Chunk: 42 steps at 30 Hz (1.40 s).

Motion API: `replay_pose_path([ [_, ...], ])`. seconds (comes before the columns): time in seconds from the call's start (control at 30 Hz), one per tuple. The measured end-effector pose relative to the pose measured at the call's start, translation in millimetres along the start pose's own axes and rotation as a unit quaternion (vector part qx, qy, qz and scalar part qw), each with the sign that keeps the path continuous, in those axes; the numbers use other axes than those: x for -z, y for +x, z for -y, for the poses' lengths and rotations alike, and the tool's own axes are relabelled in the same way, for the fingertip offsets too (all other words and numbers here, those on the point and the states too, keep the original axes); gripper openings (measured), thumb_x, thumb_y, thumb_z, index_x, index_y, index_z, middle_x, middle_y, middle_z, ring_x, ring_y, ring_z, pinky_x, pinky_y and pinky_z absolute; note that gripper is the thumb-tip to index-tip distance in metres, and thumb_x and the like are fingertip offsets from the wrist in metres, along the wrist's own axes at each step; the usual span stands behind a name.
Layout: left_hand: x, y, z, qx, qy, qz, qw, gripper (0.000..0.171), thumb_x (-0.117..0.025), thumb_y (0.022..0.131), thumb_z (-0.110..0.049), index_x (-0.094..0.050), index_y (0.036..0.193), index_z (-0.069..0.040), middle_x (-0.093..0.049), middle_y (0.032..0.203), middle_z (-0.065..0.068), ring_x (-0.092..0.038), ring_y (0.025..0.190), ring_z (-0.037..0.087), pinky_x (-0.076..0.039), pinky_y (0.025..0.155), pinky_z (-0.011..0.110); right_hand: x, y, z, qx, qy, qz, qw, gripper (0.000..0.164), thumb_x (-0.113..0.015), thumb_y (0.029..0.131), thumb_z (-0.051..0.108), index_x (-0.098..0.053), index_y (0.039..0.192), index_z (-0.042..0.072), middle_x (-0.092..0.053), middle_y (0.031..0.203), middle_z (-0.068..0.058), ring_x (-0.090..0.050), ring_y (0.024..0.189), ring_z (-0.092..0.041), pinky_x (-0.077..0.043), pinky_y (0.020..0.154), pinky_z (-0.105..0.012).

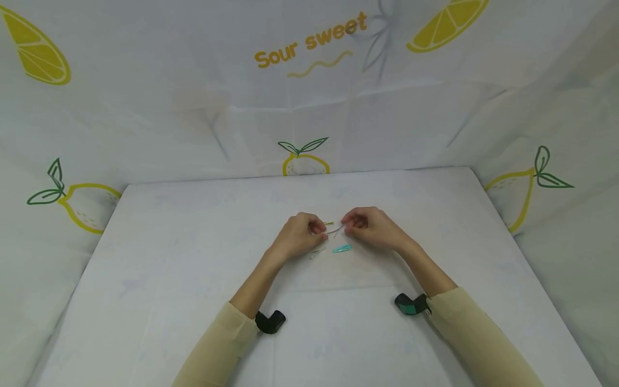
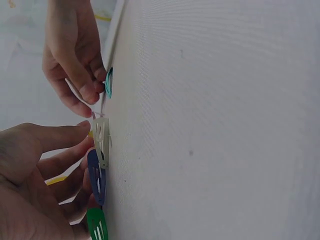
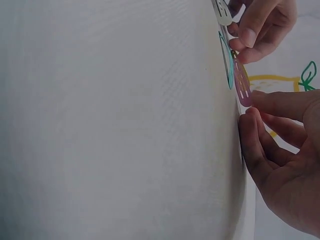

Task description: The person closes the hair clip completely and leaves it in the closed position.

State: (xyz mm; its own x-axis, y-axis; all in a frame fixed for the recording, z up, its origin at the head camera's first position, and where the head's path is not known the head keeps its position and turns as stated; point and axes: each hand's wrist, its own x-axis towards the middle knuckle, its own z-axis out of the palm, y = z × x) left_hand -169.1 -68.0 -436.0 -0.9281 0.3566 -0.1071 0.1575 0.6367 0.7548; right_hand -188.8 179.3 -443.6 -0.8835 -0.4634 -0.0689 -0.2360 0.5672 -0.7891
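From the head view the thin strip [image 1: 336, 230] between both hands is too small to identify — perhaps a hair clip. The green clip [image 2: 97, 226] is cut off by the left wrist picture's lower edge; the white clip [image 3: 221, 11] by the right wrist picture's top.

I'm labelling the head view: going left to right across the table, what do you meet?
Left wrist camera → left hand → teal hair clip → right hand → right wrist camera.

Bright, even, diffuse light, faint soft shadows, no glare, wide-angle bending at head-view edges, wrist views softly blurred close up
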Motion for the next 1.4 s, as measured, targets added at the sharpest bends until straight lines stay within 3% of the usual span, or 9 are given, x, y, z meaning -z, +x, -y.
replay_pose_path([
  [0.6, -0.5, 4.8, 0.3, 0.014, 0.003, 0.005, 0.9999, 0.006, -0.081, 0.095, -0.012, -0.082, 0.099, -0.007, -0.075, 0.086, 0.003, -0.062, 0.078, 0.011, -0.048, 0.076, 0.026, 0, 10, 3, 0.005, -0.009, 0.013, 1.000, 0.016, -0.076, 0.097, 0.002, -0.079, 0.112, -0.001, -0.075, 0.092, -0.011, -0.064, 0.082, -0.015, -0.052, 0.076, -0.019],
  [1.17, -3.7, 9.5, 3.5, 0.017, 0.009, -0.001, 0.9998, 0.004, -0.082, 0.095, -0.013, -0.083, 0.093, -0.009, -0.069, 0.077, -0.001, -0.056, 0.071, 0.009, -0.043, 0.069, 0.024, 1, 14, -1, 0.013, -0.021, 0.019, 1.000, 0.007, -0.076, 0.097, 0.001, -0.081, 0.103, 0.001, -0.082, 0.099, -0.013, -0.063, 0.077, -0.012, -0.050, 0.072, -0.018],
  [1.4, -2.4, 12.3, 6.9, 0.018, -0.017, 0.003, 0.9997, 0.005, -0.084, 0.094, -0.014, -0.084, 0.092, -0.009, -0.072, 0.076, 0.000, -0.056, 0.070, 0.009, -0.043, 0.068, 0.024, 1, 14, -3, 0.008, -0.014, 0.024, 1.000, 0.009, -0.075, 0.098, 0.002, -0.081, 0.104, 0.002, -0.082, 0.101, -0.014, -0.064, 0.078, -0.012, -0.051, 0.072, -0.018],
])
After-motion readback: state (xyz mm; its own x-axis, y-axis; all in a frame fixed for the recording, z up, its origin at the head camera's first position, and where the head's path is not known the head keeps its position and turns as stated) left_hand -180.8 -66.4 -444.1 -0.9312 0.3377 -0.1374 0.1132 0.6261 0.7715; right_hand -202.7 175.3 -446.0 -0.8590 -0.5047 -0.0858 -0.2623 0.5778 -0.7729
